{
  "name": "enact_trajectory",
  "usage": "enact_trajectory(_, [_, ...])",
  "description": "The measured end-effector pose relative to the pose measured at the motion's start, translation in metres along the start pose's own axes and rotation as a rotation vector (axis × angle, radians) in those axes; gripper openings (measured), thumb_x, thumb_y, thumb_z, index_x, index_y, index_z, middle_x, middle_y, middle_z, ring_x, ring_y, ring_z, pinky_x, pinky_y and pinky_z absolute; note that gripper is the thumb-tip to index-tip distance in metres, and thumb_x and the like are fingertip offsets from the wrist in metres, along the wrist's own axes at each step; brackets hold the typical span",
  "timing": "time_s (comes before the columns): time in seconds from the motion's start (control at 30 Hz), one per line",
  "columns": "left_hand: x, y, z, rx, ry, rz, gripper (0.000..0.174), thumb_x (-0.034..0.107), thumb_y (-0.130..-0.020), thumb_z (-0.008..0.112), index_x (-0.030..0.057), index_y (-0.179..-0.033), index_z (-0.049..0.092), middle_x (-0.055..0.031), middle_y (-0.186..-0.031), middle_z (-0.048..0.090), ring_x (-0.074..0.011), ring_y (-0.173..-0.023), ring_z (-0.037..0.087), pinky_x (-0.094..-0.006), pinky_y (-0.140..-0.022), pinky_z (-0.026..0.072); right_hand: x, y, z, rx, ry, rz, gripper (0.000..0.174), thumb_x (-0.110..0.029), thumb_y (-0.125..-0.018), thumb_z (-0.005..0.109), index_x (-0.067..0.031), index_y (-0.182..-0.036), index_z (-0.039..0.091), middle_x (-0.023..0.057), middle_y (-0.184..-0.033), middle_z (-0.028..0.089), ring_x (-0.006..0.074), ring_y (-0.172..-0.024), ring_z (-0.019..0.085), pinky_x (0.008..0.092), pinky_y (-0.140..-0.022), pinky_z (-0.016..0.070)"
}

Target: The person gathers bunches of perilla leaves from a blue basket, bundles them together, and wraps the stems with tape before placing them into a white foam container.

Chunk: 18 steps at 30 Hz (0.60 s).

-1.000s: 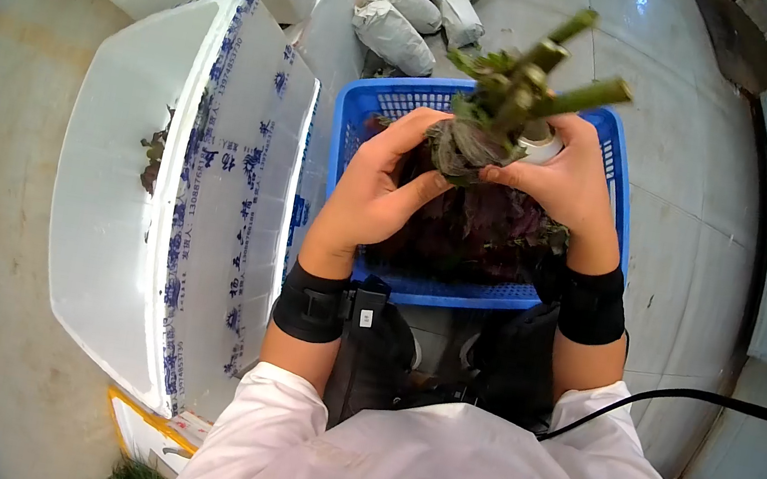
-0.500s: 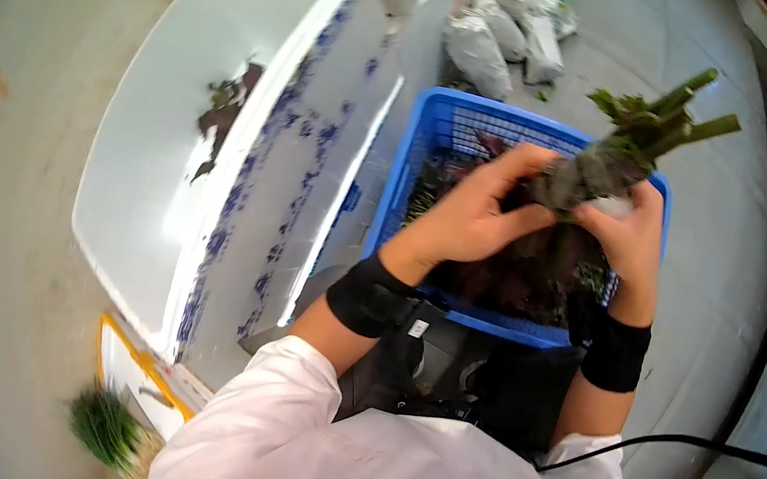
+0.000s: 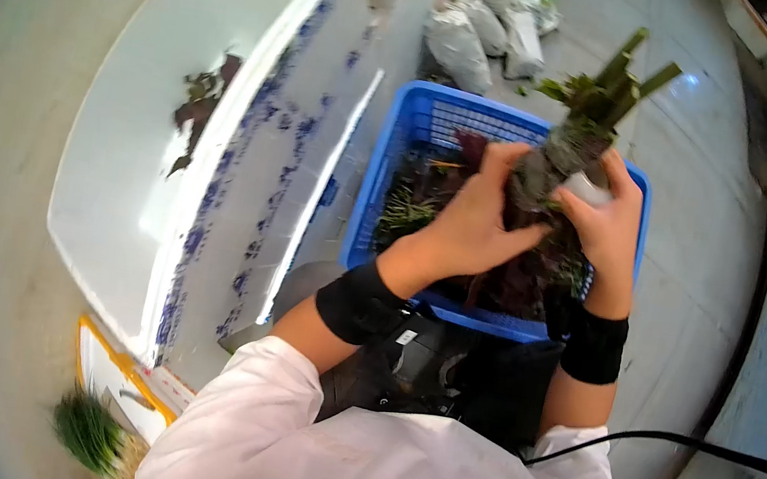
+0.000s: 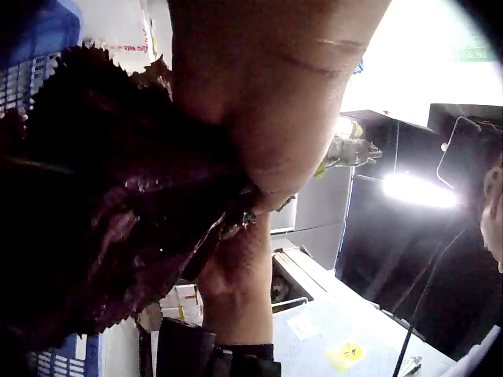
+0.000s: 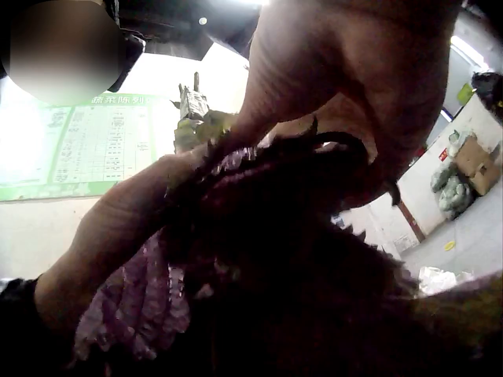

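A bunch of dark purple leafy greens (image 3: 538,176) with thick cut green stems is held over a blue basket (image 3: 481,323), stems pointing up and to the right. My left hand (image 3: 463,220) grips the bunch from the left, its fingertips hidden behind it. On the other side my right hand (image 3: 612,225) has a white roll (image 3: 587,188), which looks like tape, between thumb and fingers, close against the bunch. Broad saw-edged leaves (image 4: 118,196) hang below the left hand in the left wrist view. Dark leaves and thin green sprigs (image 3: 406,215) lie in the basket.
A white foam box (image 3: 115,144) stands on the left with some purple leaves (image 3: 197,112) inside. White filled bags (image 3: 463,40) lie beyond the basket. Green onions (image 3: 89,432) are at lower left near a yellow-edged white board (image 3: 118,368). A black cable (image 3: 675,438) runs off right.
The head view has turned, so the foam box and basket sit farther right. The bunch has shifted right over the basket and its stems point higher than half a second ago.
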<state>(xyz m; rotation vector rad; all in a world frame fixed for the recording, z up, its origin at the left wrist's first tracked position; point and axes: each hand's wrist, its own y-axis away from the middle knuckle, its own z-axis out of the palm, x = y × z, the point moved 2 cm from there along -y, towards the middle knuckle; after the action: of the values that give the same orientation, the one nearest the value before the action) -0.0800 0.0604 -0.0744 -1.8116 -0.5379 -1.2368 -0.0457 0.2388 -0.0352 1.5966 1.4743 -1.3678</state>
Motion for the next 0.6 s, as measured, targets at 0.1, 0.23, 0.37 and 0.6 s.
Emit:
enact_trajectory(0.1, [-0.005,0.0,0.004,-0.007,0.121,-0.088,0.076,-0.003,-0.083,0.076,0.0048,-0.14,0.026,-0.0105,-0.126,0.055,-0.0186,-0.12,0.057,-0.0356,-0.105,0.0472,-0.001,-0.001,-0.007,0.036,0.058,0.022,0.053,-0.011,-0.066,0.09,0.0001,-0.114,0.07,0.0102,-0.113,0.068,0.0206,-0.108,0.067,0.0331,-0.095,0.0508])
enact_trajectory(0.23, [0.004,-0.004,0.001,-0.031,0.245,-0.176,0.068,-0.008,-0.081,0.071,0.0072,-0.132,0.03,-0.0075,-0.121,0.055,-0.0155,-0.114,0.056,-0.0327,-0.099,0.0477,0.0,-0.003,-0.011,0.027,0.117,-0.035,0.059,-0.016,-0.062,0.093,-0.0004,-0.114,0.071,0.0107,-0.114,0.068,0.0209,-0.105,0.067,0.0334,-0.094,0.0514])
enact_trajectory(0.37, [0.007,-0.004,0.002,-0.081,0.292,-0.164,0.067,-0.012,-0.079,0.063,0.0073,-0.133,0.029,-0.0069,-0.118,0.054,-0.016,-0.109,0.057,-0.0331,-0.098,0.0476,0.01,-0.005,-0.016,-0.1,-0.068,0.081,0.06,-0.004,-0.064,0.085,0.0001,-0.121,0.068,0.0057,-0.113,0.066,0.0171,-0.105,0.066,0.0322,-0.094,0.0526])
enact_trajectory(0.6, [0.001,0.0,0.006,-0.16,0.336,-0.179,0.08,-0.012,-0.077,0.059,0.0062,-0.147,0.026,-0.0094,-0.128,0.054,-0.0193,-0.115,0.057,-0.0347,-0.104,0.0442,0.015,-0.005,-0.016,-0.193,-0.217,0.121,0.057,-0.006,-0.065,0.086,0.0018,-0.119,0.069,0.0057,-0.113,0.066,0.0154,-0.103,0.065,0.0326,-0.09,0.0537])
